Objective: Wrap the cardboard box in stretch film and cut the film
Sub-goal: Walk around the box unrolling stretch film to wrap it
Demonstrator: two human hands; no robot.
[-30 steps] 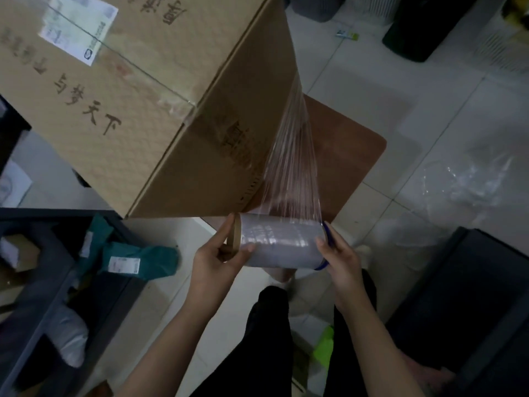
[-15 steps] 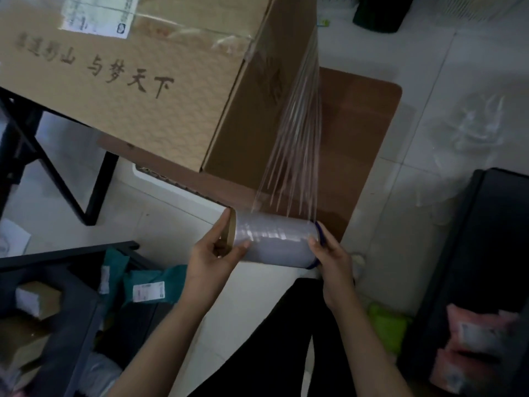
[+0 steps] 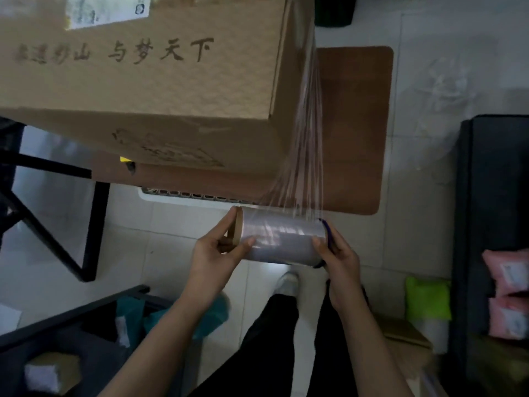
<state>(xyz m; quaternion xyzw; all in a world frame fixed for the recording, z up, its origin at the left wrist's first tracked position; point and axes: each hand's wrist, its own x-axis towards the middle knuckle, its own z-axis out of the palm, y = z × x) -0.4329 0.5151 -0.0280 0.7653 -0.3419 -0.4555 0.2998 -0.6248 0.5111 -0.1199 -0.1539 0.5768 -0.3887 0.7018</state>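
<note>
Near one box (image 3: 171, 90), one film roll (image 3: 283, 242)

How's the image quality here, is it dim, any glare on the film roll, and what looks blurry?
Head view: dim overall and low in contrast; bright glare streaks on the stretch film roll, held between the left hand and the right hand; print on the cardboard box is soft and smeared toward the left.

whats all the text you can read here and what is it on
"与梦天下": printed on top of the box.
Characters left of it: blurred, only the last, "山", reads.
On the white label on the box: too blurred.
Print on the box's near side: unreadable.
Labels on the pink packets: too blurred.
</note>
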